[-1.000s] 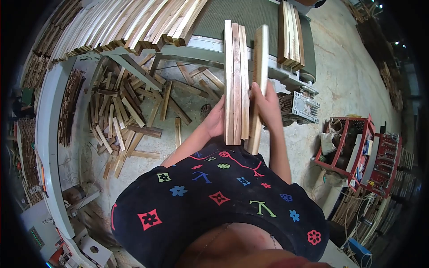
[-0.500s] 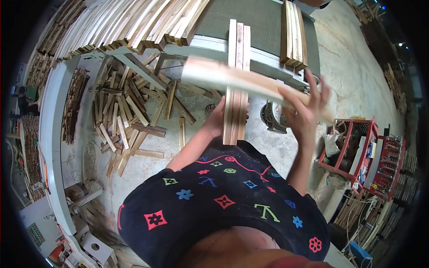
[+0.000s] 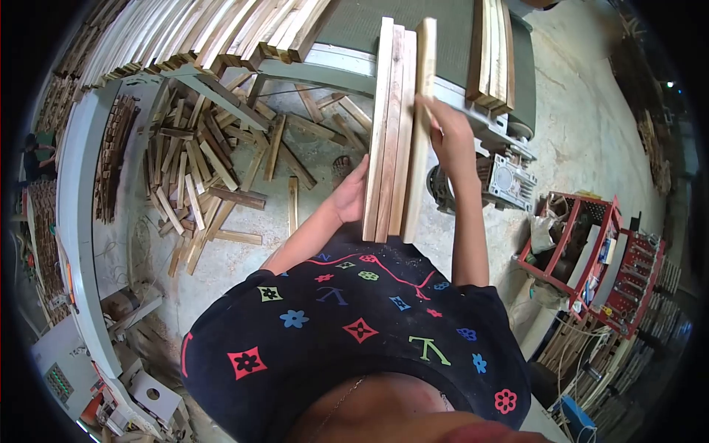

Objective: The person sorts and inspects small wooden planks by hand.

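**A:** Up in front of the chest, what is being held?

**B:** A bundle of slats, three boards packed face to face and standing nearly upright. A fourth slat is laid against its right side. Their lower ends hang just above the black patterned shirt.

**A:** And the grip?

**B:** The left hand cups the bundle low on its left edge. Its thumb runs up the front and its fingers go behind the wood, so the grip is closed round the bundle, though I cannot tell how tightly. The right hand sits higher. Its fingers curl onto the outer edge of the fourth slat and press it to the others, so that grip is closed on the board.

**A:** So the wood lies between the two hands?

**B:** Yes, with the left hand low, the right hand high, and both touching it.

**A:** Any containers?

**B:** A red cart stands on the floor to the right. It holds a pale bag and items too small to tell. A red rack stands just beside it.

**A:** Farther out?

**B:** Beyond the slat tops, a green conveyor belt carries a stack of boards, and a grey gearbox sits under its end. To the left, scrap offcuts are heaped on the concrete floor. Long stacked slats fill the upper left.
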